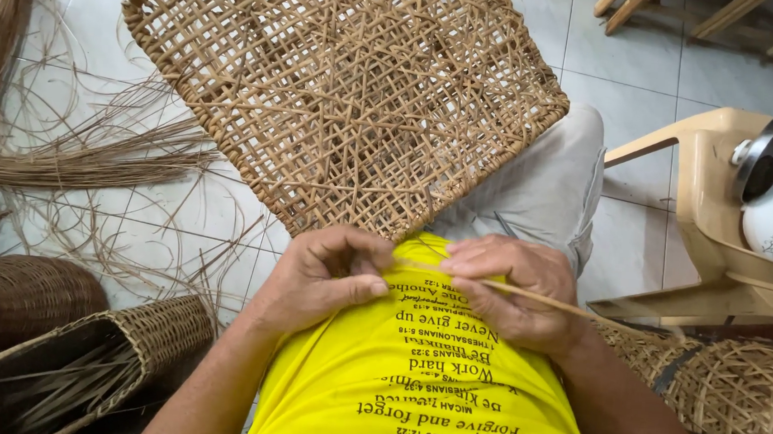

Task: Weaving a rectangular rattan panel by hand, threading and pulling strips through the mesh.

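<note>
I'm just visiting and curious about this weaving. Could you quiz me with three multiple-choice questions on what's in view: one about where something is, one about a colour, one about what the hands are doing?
1. Where does the woven cane panel rest?
A. on the person's lap
B. on the plastic chair
C. inside a basket

2. What colour is the person's shirt?
A. white
B. yellow
C. blue

3. What is the right hand doing?
A. lying open and empty
B. gripping a kettle
C. pinching a thin cane strip

Answers:
1 A: the panel's near edge sits on the knees, above the left hand.
2 B: the cloth is bright yellow.
3 C: the strip runs out from the fingers of its closed grip.
</note>
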